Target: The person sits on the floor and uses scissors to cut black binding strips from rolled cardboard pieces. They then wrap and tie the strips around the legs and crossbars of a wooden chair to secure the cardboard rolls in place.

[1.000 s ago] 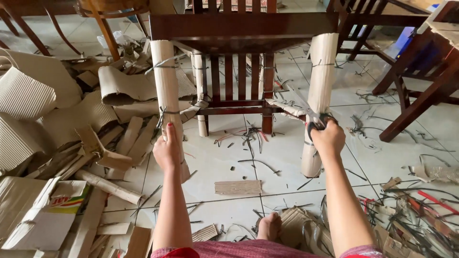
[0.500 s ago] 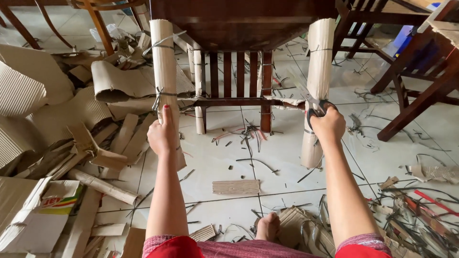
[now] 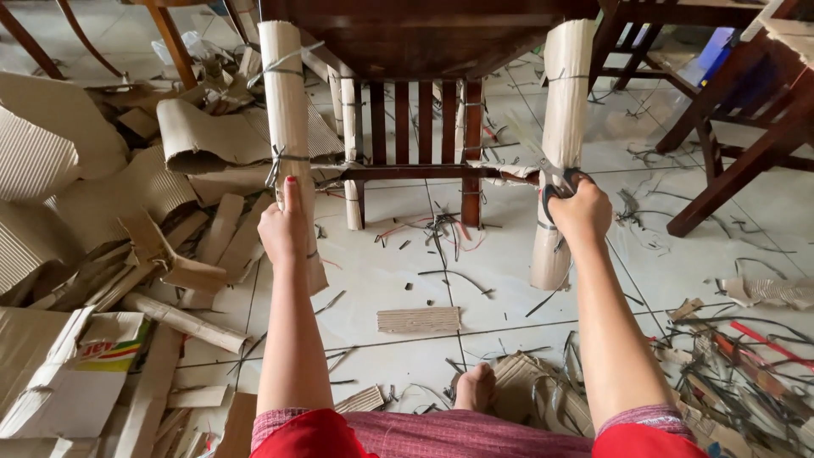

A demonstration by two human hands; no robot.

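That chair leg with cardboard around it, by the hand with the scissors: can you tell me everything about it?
The cardboard-wrapped chair leg belongs to a dark wooden chair. Pale corrugated cardboard covers it like a tube from seat to floor, tied with thin strings near the top and at the middle. It stands nearly upright on the white tiled floor. The right hand presses against its middle, gripping dark-handled scissors whose blades reach the tie there.

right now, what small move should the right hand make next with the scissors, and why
Probably snip the tie higher on the right leg. The right hand holds scissors at that cardboard-wrapped leg, ties still circle the wrap, and the left hand steadies the left leg.
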